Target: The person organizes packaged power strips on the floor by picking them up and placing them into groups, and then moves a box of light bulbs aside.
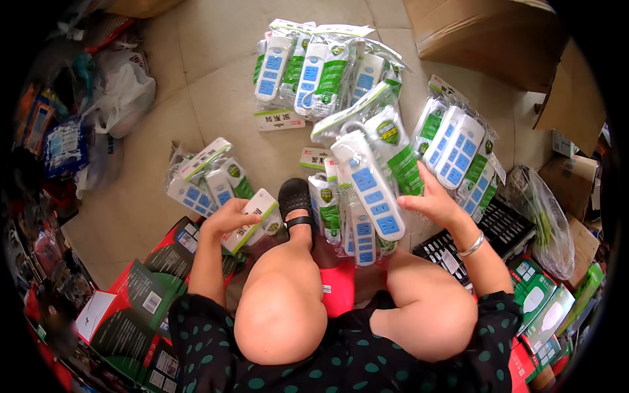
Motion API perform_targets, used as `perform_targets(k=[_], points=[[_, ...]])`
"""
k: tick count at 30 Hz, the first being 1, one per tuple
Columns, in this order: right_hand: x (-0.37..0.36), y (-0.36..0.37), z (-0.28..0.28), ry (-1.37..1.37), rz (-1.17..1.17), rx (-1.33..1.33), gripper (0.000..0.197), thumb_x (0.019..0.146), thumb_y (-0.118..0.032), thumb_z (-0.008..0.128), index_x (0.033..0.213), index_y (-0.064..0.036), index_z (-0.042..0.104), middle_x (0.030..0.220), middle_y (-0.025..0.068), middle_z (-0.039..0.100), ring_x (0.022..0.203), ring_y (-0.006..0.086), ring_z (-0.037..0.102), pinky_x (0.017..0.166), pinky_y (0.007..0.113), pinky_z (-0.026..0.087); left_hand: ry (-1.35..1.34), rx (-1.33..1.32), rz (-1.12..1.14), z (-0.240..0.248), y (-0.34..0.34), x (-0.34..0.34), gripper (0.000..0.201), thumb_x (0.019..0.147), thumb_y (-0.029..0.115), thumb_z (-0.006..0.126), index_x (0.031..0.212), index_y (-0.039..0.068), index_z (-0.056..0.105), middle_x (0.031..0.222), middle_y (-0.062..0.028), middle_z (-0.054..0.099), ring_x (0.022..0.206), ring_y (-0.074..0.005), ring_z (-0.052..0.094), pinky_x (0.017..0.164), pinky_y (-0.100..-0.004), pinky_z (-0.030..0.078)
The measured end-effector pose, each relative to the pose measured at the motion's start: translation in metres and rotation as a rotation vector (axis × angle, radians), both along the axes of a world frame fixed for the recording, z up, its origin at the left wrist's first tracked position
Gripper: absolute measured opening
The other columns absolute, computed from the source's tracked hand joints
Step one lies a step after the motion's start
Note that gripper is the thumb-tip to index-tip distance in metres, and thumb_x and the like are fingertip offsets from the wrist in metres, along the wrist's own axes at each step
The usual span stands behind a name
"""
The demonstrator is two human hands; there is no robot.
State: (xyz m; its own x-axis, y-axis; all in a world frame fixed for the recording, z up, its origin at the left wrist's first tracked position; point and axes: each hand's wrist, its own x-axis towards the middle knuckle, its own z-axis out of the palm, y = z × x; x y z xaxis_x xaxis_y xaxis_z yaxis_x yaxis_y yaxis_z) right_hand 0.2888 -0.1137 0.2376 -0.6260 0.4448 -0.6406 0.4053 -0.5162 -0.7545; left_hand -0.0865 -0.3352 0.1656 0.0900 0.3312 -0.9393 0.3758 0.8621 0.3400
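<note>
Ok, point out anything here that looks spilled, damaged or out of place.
Nothing looks spilled or clearly damaged. Several packaged power strips lie on the floor in loose clusters, at differing angles, which looks a little untidy. At the right, a clear plastic bag looks crumpled, like loose packaging.

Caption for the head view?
Right grip holds a bagged power strip, left grip a package; more bagged strips on tiled floor.

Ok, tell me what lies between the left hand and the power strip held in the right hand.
Between the left hand and that power strip, the head view shows a white-and-green card, a black shoe, then more packaged power strips.
</note>
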Motion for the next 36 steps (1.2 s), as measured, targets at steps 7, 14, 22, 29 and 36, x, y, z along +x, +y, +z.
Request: perform_targets(k=[7, 14, 22, 29, 36], points=[[-0.024, -0.073, -0.023, -0.248, 0.431, 0.141, 0.062, 0.081, -0.028, 0.066, 0.116, 0.0091, 0.032, 0.116, 0.0319, 0.048, 0.112, 0.0351, 0.051, 0.095, 0.040, 0.041, -0.356, 0.542, 1.079, 0.045, -0.029, -0.036, 0.035, 0.079, 0.019, 0.070, 0.105, -0.001, 0.059, 0.084, -0.0051, 0.065, 0.068, -0.0131, 0.062, 0.059, -0.0265, 0.050], [-0.040, -0.169, -0.057, -0.392, 0.826, 0.404, 0.054, 0.086, -0.038, 0.058, 0.114, 0.0045, 0.040, 0.085, 0.0268, 0.064, 0.082, 0.0479, 0.060, 0.080, 0.050, 0.049, -0.796, 0.846, 1.267, 0.024, -0.027, -0.060, 0.034, 0.086, 0.034, 0.064, 0.101, 0.005, 0.055, 0.076, -0.0050, 0.058, 0.064, -0.0121, 0.056, 0.052, -0.0211, 0.044], [-0.117, -0.050, -0.022, 0.178, 0.253, 0.662, 0.093, 0.066, -0.048, 0.076, 0.136, -0.0035, 0.035, 0.134, 0.0219, 0.040, 0.125, 0.0368, 0.038, 0.105, 0.043, 0.031, -1.006, 0.667, 1.259, 0.038, 0.018, -0.013, 0.043, 0.093, 0.038, 0.047, 0.118, 0.003, 0.050, 0.107, -0.0140, 0.059, 0.097, -0.0265, 0.060, 0.085, -0.0408, 0.048], [-0.096, -0.058, -0.022, 0.079, 0.430, 0.158, 0.053, 0.067, -0.026, 0.076, 0.111, -0.0001, 0.059, 0.096, 0.0116, 0.066, 0.088, 0.0175, 0.061, 0.082, 0.031, 0.047, -0.949, 0.405, 1.242, 0.011, 0.056, 0.008, 0.050, 0.095, 0.038, 0.044, 0.127, -0.001, 0.046, 0.116, -0.0177, 0.059, 0.106, -0.0282, 0.059, 0.092, -0.0436, 0.048], [0.006, -0.188, -0.014, -0.147, -0.102, 0.057, 0.042, 0.076, -0.016, 0.071, 0.111, 0.0015, 0.056, 0.098, 0.0122, 0.065, 0.092, 0.0186, 0.061, 0.083, 0.032, 0.047, 0.369, 0.328, 0.364, -0.129, -0.019, 0.032, 0.114, 0.060, 0.045, 0.083, 0.145, 0.010, 0.016, 0.139, -0.0294, 0.029, 0.128, -0.0426, 0.033, 0.105, -0.0492, 0.030]])
